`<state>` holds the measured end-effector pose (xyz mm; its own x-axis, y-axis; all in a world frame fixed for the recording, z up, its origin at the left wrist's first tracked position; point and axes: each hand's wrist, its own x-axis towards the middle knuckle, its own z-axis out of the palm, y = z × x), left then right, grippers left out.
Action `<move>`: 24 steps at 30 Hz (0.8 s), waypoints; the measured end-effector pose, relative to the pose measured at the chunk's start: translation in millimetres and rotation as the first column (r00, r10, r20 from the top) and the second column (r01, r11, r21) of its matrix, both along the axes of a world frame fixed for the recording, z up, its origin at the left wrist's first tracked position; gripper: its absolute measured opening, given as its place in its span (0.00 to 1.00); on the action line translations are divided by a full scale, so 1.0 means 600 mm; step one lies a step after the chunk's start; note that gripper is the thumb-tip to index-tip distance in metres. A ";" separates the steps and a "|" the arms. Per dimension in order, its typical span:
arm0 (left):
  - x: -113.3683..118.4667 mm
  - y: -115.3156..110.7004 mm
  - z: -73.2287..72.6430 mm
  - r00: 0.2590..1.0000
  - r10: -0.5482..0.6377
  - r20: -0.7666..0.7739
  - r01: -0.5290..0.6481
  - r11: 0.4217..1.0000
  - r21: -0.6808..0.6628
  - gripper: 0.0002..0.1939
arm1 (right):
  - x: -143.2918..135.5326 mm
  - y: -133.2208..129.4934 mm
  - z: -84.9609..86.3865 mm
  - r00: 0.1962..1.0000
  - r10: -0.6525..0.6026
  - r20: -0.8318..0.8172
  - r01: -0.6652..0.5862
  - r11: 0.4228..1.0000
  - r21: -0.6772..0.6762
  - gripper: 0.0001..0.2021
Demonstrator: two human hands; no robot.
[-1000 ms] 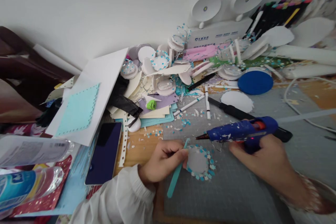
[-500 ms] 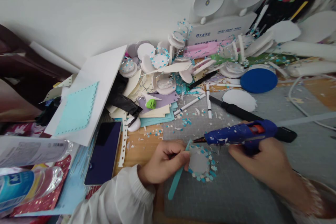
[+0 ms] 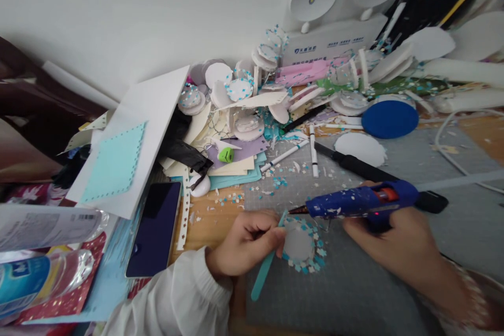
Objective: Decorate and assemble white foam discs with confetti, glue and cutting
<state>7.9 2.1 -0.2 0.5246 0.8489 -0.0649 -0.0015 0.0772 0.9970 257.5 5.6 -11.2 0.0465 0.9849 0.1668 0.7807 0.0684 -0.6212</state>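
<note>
Left hand: thumb and forefinger closed in a pinch, no gap seen, on the teal stick. Stick slants, upper end by the nozzle, lower end toward the wearer. Fingertips also at the left edge of the ringed disc; cannot tell whether they grip it.

Right hand: fingers curled round the handle of the glue gun, mostly closed; index partly hidden. Gun roughly level, nozzle pointing left, small red light showing at the handle.

Change since the first frame: nozzle was apart from the stick, to its right; now it is right by the stick's upper end, above the disc's upper left edge. Contact cannot be told. Left hand's pinch unchanged. Half a second back the nozzle was already there; very little shift since.

Ringed disc: on the grey mat, right of the left hand, below the gun. Grey-white centre, blue and white star bits round the rim.

About: loose star bits on mat and bench; two white pens beyond; black tool slanting behind the gun; white disc just beyond it; blue disc further back. Dark phone left of the hands, punched strip beside it. Green clip-like piece on the paper pile.
</note>
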 end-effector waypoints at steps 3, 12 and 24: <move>0.000 0.000 0.001 1.000 0.004 -0.009 -0.004 1.000 0.000 0.26 | 0.000 0.000 -0.001 1.000 -0.009 0.001 0.009 1.000 -0.004 0.09; 0.000 0.000 0.001 0.999 -0.014 -0.032 0.014 1.000 0.018 0.27 | 0.003 -0.004 0.001 1.000 0.007 0.026 -0.007 1.000 0.015 0.09; 0.001 0.001 -0.005 1.000 -0.024 0.013 0.023 0.998 0.052 0.26 | 0.007 0.003 -0.014 0.992 0.098 0.080 -0.116 0.962 0.249 0.06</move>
